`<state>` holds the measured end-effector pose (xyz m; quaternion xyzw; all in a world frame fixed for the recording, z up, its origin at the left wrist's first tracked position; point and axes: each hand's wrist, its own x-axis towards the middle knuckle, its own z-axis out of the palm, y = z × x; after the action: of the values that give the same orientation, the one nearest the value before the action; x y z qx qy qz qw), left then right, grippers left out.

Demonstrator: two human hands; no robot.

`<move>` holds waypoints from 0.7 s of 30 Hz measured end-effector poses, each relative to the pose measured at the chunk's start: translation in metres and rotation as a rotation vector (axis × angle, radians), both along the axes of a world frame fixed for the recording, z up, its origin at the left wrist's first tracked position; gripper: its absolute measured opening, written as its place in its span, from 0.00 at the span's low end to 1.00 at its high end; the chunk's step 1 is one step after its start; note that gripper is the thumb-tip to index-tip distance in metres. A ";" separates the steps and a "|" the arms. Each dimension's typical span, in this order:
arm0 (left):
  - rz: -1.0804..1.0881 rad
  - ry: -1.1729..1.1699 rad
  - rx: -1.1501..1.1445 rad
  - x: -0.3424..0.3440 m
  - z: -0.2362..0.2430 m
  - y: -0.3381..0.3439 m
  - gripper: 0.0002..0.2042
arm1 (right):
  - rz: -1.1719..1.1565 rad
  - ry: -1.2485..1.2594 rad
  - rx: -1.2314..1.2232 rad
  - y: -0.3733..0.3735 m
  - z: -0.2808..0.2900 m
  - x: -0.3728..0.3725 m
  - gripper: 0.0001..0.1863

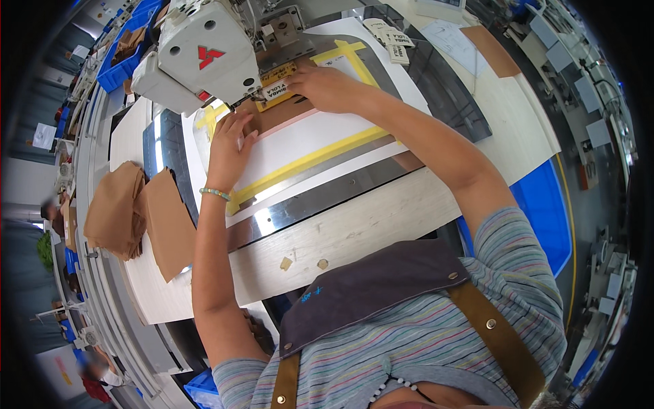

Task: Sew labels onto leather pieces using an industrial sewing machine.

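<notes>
A white sewing machine stands over a brown fabric piece with a pale pink lower edge. A white printed label lies at the top of the piece, near the needle area, beside a yellow strip. My left hand rests at the piece's left end, its fingers spread and slightly bent. From the right, my right hand reaches in with extended fingers, the tips touching near the label's right end. Around the piece is a white sheet edged with yellow tape. The machine head partly hides the needle.
Stacked brown pieces and a flat brown piece lie left. More labels, a drawing sheet and a brown panel are far right. Blue bins stand below the table edge and far left.
</notes>
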<state>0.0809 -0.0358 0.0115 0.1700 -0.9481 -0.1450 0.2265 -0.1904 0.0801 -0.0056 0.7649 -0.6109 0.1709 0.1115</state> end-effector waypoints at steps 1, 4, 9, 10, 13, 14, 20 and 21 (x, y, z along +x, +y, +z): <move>-0.005 -0.045 -0.074 -0.002 0.002 0.002 0.19 | -0.003 0.005 -0.017 -0.001 -0.004 -0.001 0.18; 0.003 -0.098 -0.231 -0.002 0.000 0.000 0.22 | -0.008 0.003 -0.027 0.000 -0.006 0.001 0.19; 0.019 -0.143 -0.237 -0.011 0.000 0.000 0.25 | 0.009 -0.069 -0.023 0.004 -0.001 0.001 0.19; 0.023 -0.163 -0.195 -0.013 0.000 0.001 0.25 | -0.005 -0.082 0.014 0.004 0.001 0.003 0.20; -0.026 -0.129 -0.115 -0.021 0.000 0.005 0.25 | 0.006 -0.116 0.075 0.006 0.002 0.009 0.21; -0.022 -0.128 -0.113 -0.023 0.000 0.006 0.25 | 0.027 -0.139 0.096 0.008 0.001 0.010 0.23; -0.073 -0.148 -0.225 -0.014 -0.005 0.002 0.24 | -0.044 -0.312 0.013 0.037 0.015 -0.008 0.18; -0.077 -0.149 -0.198 -0.011 -0.005 -0.001 0.23 | -0.040 -0.314 0.014 0.040 0.013 -0.014 0.18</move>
<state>0.0698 -0.0366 0.0065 0.1206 -0.9778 -0.0460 0.1653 -0.2047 0.1198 0.0071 0.7172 -0.6371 0.2821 0.0127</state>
